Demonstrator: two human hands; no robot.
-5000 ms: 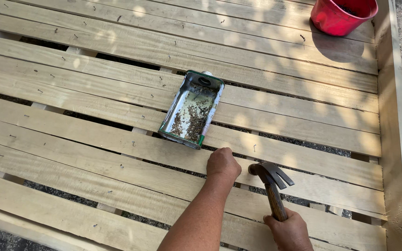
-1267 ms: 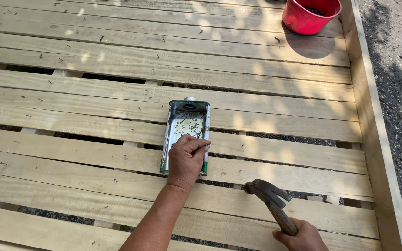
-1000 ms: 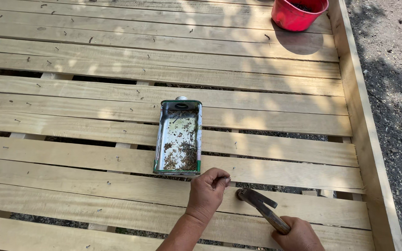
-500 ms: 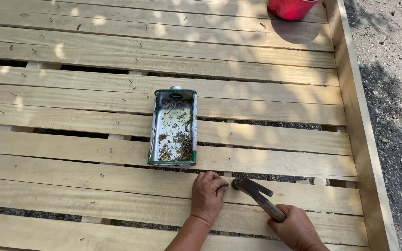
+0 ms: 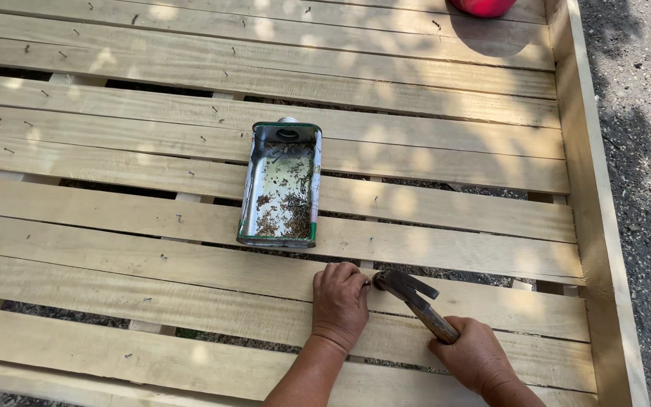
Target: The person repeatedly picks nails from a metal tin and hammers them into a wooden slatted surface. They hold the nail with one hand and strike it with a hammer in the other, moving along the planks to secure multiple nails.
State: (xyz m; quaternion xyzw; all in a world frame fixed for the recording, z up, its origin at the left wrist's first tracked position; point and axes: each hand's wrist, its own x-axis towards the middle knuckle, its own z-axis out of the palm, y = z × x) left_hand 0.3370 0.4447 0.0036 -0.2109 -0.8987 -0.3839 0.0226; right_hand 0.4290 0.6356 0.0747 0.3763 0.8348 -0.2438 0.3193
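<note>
- My left hand (image 5: 338, 304) has come off the nail tin (image 5: 280, 185) down to the slat (image 5: 190, 271), fingers pinched narrow as if steadying a nail.
- My right hand (image 5: 475, 354) grips the hammer (image 5: 414, 295), head at those fingertips.

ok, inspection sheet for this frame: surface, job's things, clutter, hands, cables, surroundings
Surface: pale wooden slats with gaps, scattered nail heads, a side rail on the right.
Job's things: claw hammer, head at the left fingertips; cut-open tin of nails lying flat on the slats.
Clutter: red container at the top edge.
Hands: left hand pinched on a slat; right hand grips the hammer handle.
Cables: nothing seen.
Surroundings: gravelly ground, dappled shade.
</note>
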